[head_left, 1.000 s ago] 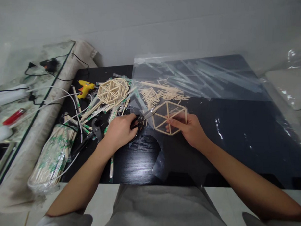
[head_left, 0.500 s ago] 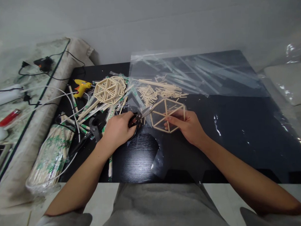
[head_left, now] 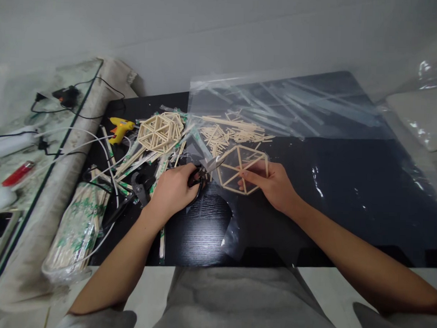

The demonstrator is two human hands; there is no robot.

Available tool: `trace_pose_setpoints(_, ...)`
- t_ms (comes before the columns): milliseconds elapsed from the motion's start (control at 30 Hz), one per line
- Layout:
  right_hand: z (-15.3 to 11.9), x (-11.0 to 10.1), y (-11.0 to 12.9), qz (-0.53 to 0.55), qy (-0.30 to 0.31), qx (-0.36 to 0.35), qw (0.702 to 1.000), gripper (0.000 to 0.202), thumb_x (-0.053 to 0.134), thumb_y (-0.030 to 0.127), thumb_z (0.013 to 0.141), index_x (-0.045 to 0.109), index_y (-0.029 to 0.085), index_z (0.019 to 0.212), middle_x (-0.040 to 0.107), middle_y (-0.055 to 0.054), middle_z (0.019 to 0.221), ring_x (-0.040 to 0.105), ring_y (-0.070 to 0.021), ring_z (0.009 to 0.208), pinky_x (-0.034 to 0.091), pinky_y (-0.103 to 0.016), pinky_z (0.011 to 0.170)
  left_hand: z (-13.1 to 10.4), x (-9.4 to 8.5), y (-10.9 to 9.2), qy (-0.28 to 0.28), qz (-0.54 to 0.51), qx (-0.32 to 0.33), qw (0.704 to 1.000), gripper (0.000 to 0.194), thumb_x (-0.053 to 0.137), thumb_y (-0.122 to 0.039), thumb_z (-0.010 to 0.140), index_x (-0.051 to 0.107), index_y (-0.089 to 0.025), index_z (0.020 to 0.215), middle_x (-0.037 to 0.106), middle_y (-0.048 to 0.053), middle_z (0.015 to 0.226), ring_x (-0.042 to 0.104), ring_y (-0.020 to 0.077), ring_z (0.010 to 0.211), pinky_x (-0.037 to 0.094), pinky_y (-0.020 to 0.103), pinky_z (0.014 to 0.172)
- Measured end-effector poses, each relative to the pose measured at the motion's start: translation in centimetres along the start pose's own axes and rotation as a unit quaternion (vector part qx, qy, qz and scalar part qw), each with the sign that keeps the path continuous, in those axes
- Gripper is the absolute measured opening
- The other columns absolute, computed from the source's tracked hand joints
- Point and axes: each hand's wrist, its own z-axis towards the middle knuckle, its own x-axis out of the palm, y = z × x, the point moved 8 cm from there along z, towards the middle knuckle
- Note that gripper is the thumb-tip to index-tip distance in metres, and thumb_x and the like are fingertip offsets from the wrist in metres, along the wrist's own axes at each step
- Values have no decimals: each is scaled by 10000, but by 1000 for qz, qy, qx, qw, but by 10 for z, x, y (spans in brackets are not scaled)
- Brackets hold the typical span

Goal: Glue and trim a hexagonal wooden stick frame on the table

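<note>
My left hand is closed around the black handles of a pair of scissors. The blades point right and reach the left edge of a spoked wooden-stick frame backed with clear plastic film. My right hand pinches that frame at its right side, thumb on top and fingers showing through the film beneath. Behind the frame lies a heap of short cut sticks. To the left of it is a stack of similar stick frames.
A yellow glue gun lies at the back left. Black cutters and a bag of wrapped chopsticks sit left of my forearm. Clear plastic sheet covers the right of the black table. White cables cross the left side.
The scissors and both hands keep nearly the same place. The frame tilts very slightly and its left edge has shifted a little against the blades. The whole view has moved slightly.
</note>
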Motion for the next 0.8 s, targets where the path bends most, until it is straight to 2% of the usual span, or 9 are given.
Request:
trace_pose_setpoints(300, -2, 1, 3, -47, 8, -12, 999, 258, 874, 449, 764, 820, 215, 857, 781, -29, 760, 741, -215, 693, 635, -379, 719, 0, 2, -2, 21, 6, -2, 1000, 91, 536, -248, 908, 602, -195, 875, 711, 75, 825, 682, 252, 762, 396, 328, 679)
trace_pose_setpoints(800, -2, 4, 3, -39, 13, -24, 999, 264, 882, 471, 755, 817, 226, 831, 770, -27, 780, 707, -189, 651, 615, -375, 717, 0, 3, 0, 41, 15, -19, 999, 136, 549, -254, 923, 608, -199, 814, 719, 77, 759, 689, 238, 719, 390, 305, 660)
